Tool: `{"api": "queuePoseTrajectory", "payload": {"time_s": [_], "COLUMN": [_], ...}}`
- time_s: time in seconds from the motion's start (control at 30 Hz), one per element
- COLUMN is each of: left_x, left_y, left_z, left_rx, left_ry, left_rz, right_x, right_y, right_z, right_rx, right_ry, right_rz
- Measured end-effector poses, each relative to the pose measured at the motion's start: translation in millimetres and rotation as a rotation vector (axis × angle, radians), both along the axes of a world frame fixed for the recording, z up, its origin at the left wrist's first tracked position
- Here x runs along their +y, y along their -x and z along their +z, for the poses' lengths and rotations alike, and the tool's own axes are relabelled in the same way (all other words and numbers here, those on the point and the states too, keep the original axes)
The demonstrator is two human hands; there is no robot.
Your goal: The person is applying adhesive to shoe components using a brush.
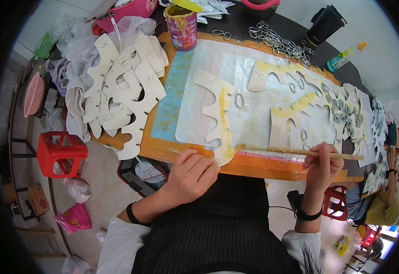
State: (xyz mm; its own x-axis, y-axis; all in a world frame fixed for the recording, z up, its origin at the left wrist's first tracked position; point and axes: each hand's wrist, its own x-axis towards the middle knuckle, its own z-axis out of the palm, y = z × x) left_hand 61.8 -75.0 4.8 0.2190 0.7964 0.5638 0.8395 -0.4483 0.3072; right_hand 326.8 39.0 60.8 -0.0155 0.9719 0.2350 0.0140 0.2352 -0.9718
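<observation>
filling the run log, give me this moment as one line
left hand: presses cream cutout piece on board | right hand: holds glue brush, tip at the piece's edge | glue can: far edge

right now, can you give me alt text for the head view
A person's right hand holds a long brush whose tip meets a cream cut-out piece, which the left hand steadies at the near edge of a board. A stack of cut-outs lies left, a glue pot behind.
</observation>
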Motion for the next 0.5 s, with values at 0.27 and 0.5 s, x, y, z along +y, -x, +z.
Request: {"api": "queuePoseTrajectory", "payload": {"time_s": [0.27,0.5], "left_x": [-1.0,-7.4], "left_y": [-1.4,5.4], "left_z": [-2.2,2.0], "left_rx": [-0.024,0.042], "left_ry": [-0.019,-0.045], "left_rz": [0.019,0.034], "right_x": [0.8,17.1], "right_y": [-8.9,-6.2], "right_z": [2.4,17.7], "right_rx": [-0.050,0.091], "right_ry": [-0.003,0.064], "right_rz": [0.230,0.278]}}
